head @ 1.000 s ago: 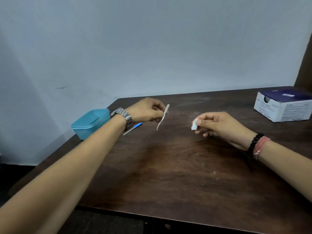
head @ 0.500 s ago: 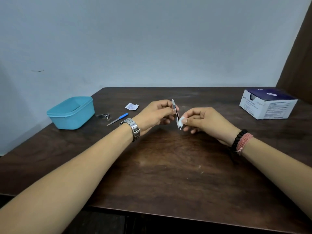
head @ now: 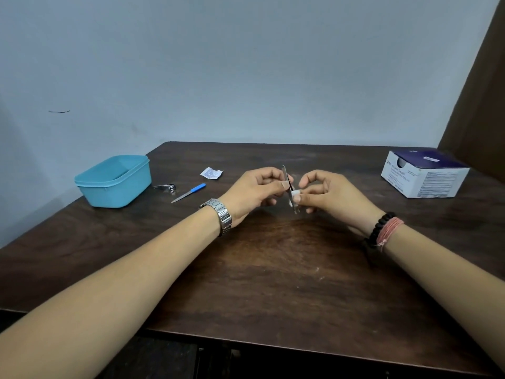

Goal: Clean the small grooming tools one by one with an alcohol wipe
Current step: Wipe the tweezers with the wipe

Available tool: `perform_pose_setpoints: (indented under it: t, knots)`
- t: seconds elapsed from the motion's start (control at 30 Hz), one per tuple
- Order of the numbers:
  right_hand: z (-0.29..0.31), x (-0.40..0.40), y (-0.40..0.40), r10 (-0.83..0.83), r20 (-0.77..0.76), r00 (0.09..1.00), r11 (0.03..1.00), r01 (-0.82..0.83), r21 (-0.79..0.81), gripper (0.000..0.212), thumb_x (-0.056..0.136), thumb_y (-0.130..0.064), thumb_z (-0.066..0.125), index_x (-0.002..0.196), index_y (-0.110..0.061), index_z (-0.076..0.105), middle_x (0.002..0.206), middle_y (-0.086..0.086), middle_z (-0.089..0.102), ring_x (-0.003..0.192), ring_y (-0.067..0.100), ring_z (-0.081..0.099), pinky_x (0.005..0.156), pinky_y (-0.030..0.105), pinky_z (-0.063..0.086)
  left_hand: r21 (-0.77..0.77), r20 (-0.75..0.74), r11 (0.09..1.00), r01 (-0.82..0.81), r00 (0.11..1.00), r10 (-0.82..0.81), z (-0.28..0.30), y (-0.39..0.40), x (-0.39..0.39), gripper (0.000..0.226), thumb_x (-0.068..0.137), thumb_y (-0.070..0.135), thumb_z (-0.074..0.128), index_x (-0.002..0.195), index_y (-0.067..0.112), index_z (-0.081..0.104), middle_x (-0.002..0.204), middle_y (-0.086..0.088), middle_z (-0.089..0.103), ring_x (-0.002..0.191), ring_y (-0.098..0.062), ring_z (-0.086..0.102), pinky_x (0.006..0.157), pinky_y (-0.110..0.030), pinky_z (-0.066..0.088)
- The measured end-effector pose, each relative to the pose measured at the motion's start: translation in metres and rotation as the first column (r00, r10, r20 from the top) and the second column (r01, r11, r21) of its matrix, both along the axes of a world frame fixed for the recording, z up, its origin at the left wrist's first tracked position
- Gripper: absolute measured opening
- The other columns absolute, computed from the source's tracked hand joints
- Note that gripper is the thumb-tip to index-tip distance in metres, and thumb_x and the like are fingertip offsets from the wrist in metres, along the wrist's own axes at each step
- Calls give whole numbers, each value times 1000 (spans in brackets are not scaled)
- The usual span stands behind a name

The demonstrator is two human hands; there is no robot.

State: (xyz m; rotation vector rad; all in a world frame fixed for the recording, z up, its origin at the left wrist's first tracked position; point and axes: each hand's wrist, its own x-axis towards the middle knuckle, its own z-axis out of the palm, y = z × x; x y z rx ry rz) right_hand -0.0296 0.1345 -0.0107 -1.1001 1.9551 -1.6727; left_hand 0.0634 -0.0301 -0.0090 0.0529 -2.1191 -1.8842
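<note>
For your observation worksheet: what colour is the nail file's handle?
Blue, seen in the head view: nail file.

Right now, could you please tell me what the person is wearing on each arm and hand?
Both forearms are bare, with no sleeves in view and no gloves. The left hand has a silver metal-link wristwatch on its wrist. The right hand has a black beaded bracelet at its wrist, with a pink thread band beside it. No rings are visible.
</note>
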Motion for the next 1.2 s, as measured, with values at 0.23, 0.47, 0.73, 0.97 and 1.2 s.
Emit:
perform_pose_setpoints:
  t: [0.23, 0.47, 0.73, 0.97, 1.2]
  knots:
    - [-2, -4, 2, 62, 169, 984, 998, -57, -34, 6, 88, -4, 67, 94, -6, 68, 84, 8, 73, 71, 10, 66, 63, 20, 53, 58, -14, 998, -4, 1000, 5, -1, 1, -1, 11, 91, 10, 63, 89, 20, 68, 83, 9, 69, 78, -7, 59, 69, -22, 47]
    - [0, -2, 1, 91, 268, 959, 992, -63, -112, 10, 84, -1, 68, 89, -7, 61, 78, 4, 71, 63, 8, 63, 59, 16, 51, 95, -31, 994, 60, 998, -57, -2, 2, -1, 9, 93, 11, 59, 93, 18, 64, 103, 1, 68, 93, -14, 62, 74, -23, 49]
    - [4, 0, 2, 171, 436, 883, 982, -119, -144, 11, 86, -12, 62, 94, -6, 67, 74, -1, 68, 61, 4, 61, 53, 10, 48, 128, -36, 981, 143, 990, -139, -3, 0, 0, 10, 95, 9, 55, 99, 16, 62, 99, 2, 67, 91, -16, 61, 84, -29, 45]
    - [9, 5, 5, 212, 492, 845, 976, -203, -73, 19, 79, -23, 65, 93, -12, 67, 95, 8, 73, 73, 9, 68, 45, 12, 38, 192, -53, 949, 250, 968, -245, -3, 3, 0, 13, 97, 5, 48, 100, 13, 59, 97, 1, 67, 81, -7, 63, 82, -22, 51]
    - [10, 3, 7, 205, 498, 843, 978, -202, -60, 6, 77, -19, 65, 81, -14, 65, 94, 6, 74, 75, 8, 70, 45, 12, 42, 237, -50, 928, 288, 957, -285, -2, 2, 1, 16, 96, 3, 47, 99, 14, 59, 95, 1, 65, 86, -9, 60, 85, -24, 50]
